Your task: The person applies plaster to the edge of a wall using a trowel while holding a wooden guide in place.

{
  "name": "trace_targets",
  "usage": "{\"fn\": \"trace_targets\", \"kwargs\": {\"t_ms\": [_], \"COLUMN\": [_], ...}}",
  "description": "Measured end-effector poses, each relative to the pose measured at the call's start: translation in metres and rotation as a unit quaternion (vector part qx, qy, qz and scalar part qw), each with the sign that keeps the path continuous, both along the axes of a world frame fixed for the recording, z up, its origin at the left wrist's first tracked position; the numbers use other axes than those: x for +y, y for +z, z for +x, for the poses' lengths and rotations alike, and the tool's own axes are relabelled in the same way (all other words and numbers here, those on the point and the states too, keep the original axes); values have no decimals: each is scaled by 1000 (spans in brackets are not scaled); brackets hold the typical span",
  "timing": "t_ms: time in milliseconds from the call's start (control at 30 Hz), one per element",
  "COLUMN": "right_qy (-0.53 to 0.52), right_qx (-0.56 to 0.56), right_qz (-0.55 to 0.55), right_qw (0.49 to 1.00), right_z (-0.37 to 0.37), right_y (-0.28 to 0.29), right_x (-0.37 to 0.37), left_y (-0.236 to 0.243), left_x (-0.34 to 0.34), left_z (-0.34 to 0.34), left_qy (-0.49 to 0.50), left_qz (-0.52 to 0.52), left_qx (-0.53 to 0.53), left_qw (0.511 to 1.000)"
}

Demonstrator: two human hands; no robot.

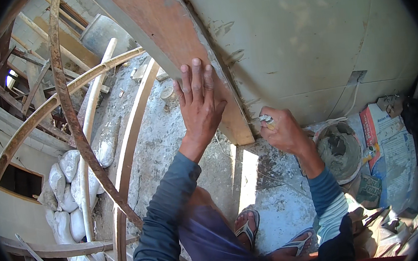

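Observation:
My left hand (pixel 199 101) lies flat with fingers stretched out on the face of a reddish-brown wooden door-frame board (pixel 165 30). To its right, my right hand (pixel 285 133) is closed round a small tool (pixel 266 119) with a pale, yellowish end. The fist hides most of this tool, so its kind cannot be made out. This fist is close to the board's lower right edge, in front of the greenish-grey tiled wall (pixel 306 47). Grey smears of mortar show along the joint between board and wall.
Right of my right hand stands a bucket (pixel 340 154) of grey mortar. Beyond it lie printed paper sacks (pixel 394 149). Curved wooden strips (pixel 132 132) and a rusty bar (pixel 76 117) cross the left side, near stacked white sacks (pixel 68 192). A barrel (pixel 103 35) stands farther back.

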State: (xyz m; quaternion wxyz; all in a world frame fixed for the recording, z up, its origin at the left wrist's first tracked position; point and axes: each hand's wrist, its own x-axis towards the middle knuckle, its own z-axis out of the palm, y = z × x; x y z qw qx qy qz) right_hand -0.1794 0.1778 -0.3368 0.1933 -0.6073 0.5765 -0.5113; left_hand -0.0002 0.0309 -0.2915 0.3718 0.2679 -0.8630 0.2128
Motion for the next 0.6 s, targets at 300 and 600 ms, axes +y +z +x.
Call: {"fn": "trace_targets", "kwargs": {"t_ms": [300,600], "right_qy": [-26,-119], "right_qx": [344,296], "right_qz": [219,396], "right_qw": [913,861], "right_z": [-131,-181], "right_y": [105,64], "right_x": [115,251], "left_y": [18,2], "left_x": [-18,-12], "left_z": [-1,-10], "left_qy": [11,-23], "left_qz": [-87,-100], "left_qx": [-19,-3], "left_qw": [996,995]}}
